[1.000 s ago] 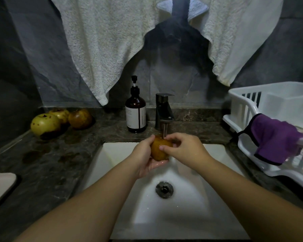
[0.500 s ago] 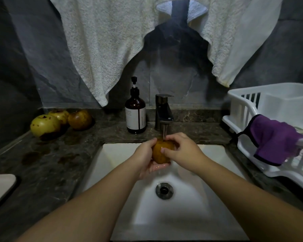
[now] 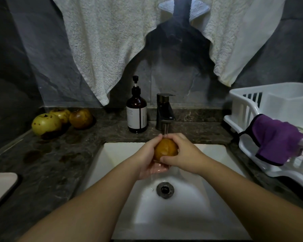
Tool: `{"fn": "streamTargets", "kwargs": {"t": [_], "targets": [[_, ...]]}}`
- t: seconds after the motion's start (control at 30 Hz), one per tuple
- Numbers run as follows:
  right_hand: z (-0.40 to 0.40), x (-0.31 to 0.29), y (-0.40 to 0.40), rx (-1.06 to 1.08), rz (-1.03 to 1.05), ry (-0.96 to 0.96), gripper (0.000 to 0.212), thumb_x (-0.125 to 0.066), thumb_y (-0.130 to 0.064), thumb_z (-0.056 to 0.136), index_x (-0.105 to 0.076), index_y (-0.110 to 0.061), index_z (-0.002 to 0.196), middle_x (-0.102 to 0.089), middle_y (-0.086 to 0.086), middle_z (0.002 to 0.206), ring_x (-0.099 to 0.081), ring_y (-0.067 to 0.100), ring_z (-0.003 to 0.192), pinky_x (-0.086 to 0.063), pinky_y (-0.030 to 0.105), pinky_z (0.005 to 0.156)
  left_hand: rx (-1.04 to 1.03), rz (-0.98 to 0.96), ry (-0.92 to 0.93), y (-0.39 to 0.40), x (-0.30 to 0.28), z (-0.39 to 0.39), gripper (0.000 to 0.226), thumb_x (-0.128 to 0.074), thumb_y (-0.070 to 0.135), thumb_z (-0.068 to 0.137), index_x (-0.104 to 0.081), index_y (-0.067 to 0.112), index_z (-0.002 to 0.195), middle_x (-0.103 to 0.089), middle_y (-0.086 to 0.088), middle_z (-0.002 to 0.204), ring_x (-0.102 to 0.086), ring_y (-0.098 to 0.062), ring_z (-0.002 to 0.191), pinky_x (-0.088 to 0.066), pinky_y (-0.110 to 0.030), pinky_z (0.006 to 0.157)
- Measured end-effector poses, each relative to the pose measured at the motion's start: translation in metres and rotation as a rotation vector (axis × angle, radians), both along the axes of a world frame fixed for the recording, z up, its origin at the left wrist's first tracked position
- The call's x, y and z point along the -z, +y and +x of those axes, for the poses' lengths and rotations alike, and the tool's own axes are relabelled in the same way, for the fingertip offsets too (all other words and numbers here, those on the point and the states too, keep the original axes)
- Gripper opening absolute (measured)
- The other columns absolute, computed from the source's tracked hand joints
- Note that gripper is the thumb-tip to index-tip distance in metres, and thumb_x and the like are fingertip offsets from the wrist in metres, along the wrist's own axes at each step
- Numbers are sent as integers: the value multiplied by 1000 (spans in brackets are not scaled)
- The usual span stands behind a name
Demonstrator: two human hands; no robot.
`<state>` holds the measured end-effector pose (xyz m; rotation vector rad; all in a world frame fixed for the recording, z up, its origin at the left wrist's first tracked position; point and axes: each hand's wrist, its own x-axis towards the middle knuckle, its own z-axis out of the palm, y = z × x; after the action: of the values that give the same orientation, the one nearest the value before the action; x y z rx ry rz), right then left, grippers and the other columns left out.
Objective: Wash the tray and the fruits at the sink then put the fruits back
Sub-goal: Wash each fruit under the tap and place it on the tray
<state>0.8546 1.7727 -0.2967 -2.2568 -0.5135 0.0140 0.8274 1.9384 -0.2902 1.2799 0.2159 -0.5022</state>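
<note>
An orange-brown fruit sits between both my hands under the running faucet, above the white sink. My left hand cups it from the left and below. My right hand grips it from the right, thumb across its lower front. Three more fruits lie on the dark counter at the far left: a yellow-green one, another yellow one behind it, and a brown one. A pale tray corner shows at the left edge.
A brown soap pump bottle stands left of the faucet. A white dish rack with a purple cloth draped over its rim fills the right counter. Towels hang on the wall above. The drain is below my hands.
My hands have turned the fruit under the water; more of its front face shows now and my right thumb has slid lower across it.
</note>
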Motion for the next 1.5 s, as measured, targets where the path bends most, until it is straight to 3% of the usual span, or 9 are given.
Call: {"fn": "streamTargets", "kwargs": {"t": [0.1,0.17,0.3,0.4,0.73,0.87,1.0,1.3,1.5], "targets": [[0,0,0,29,244,195,47,-69,-48,92,-48,-40,133,-58,-5,121,-63,18,105,-58,33,74,-3,135,-109,-1,3,1,52,-55,71,94,-66,30,124,-73,-11,120,-71,-28,112,-61,-41,90],[0,-1,5,126,326,316,37,-54,-59,97,-53,-36,126,-66,1,113,-69,23,96,-59,40,72,-4,143,-139,-3,4,1,50,-53,70,95,-68,31,122,-79,-7,110,-75,-24,103,-59,-36,81],[3,-1,10,167,428,416,38,-54,-62,97,-54,-32,120,-72,7,103,-72,20,65,-51,29,52,-9,82,-108,-3,3,3,51,-53,69,97,-63,29,127,-80,-12,102,-79,-24,86,-64,-33,71],[4,1,8,106,444,461,38,-58,-46,100,-50,-31,133,-68,12,108,-68,17,54,-47,26,47,-5,59,-78,-1,4,5,50,-57,69,95,-62,27,123,-80,-16,100,-78,-30,93,-64,-37,83],[1,-8,7,160,423,482,30,-47,-48,103,-50,-43,133,-65,2,116,-73,18,63,-50,27,50,-64,-73,-29,-1,1,3,43,-60,50,101,-56,22,133,-77,-25,106,-78,-39,91,-64,-35,59],[0,-13,-5,190,276,112,16,-56,-41,101,-58,-56,106,-61,-15,112,-71,14,83,-52,25,59,-118,-87,-21,2,1,5,50,-61,52,100,-56,23,140,-69,-22,125,-74,-37,107,-66,-39,75],[1,-11,-7,134,98,-127,30,-62,-33,97,-62,-61,89,-50,-20,106,-52,0,97,-42,18,73,-124,-75,-29,0,1,4,45,-64,51,98,-64,21,132,-70,-19,121,-75,-32,101,-65,-34,65],[4,-11,-1,104,-19,-121,19,-57,-31,97,-59,-50,96,-44,-17,103,-50,3,92,-39,20,68,-164,35,-184,-5,4,5,36,-62,43,101,-68,18,127,-68,-16,125,-72,-29,106,-63,-45,89],[0,-15,2,99,-48,-120,22,-53,-33,99,-62,-43,116,-42,-17,107,-48,3,97,-40,21,73,-167,32,-188,-6,2,4,35,-60,44,103,-67,20,128,-67,-17,127,-71,-31,112,-63,-44,90]]}}
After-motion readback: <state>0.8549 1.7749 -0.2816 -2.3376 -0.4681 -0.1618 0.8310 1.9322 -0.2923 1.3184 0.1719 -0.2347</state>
